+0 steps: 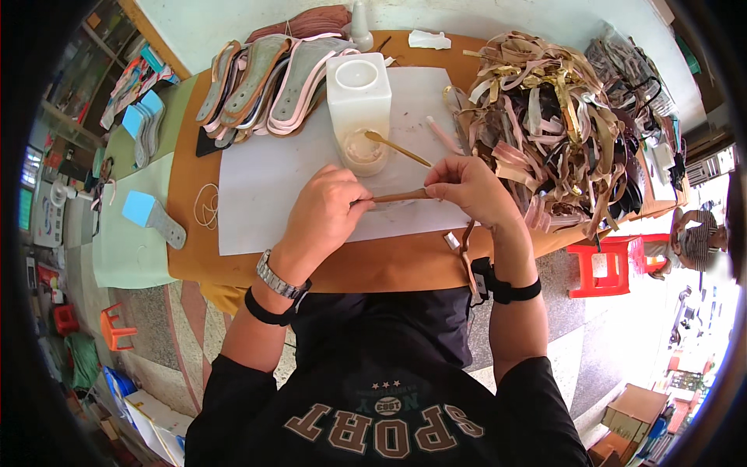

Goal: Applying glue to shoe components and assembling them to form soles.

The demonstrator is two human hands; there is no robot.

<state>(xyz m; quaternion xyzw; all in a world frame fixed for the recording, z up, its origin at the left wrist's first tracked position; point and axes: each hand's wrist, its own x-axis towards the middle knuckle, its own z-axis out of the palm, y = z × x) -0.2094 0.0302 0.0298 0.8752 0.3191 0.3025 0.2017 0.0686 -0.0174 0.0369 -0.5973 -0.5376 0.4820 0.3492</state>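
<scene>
A narrow brown strap (401,196) is stretched level between my two hands, over the front part of a white sheet (264,222). My left hand (331,204) pinches its left end, and my right hand (471,189) grips its right end between thumb and fingers. Just beyond the strap stands a white plastic container (359,101) with a cut opening low in its front, showing pale paste inside. A thin brush or stick (397,148) leans out of that opening toward my right hand. Another brown strap (467,261) hangs over the table's front edge below my right wrist.
A big heap of brown, pink and gold straps (545,132) covers the table's right side. Stacked shoe soles (257,82) lie at the back left. A loop of string (206,206) and a single sole (165,226) are at left. Red stools (603,268) stand right, near another person (696,237).
</scene>
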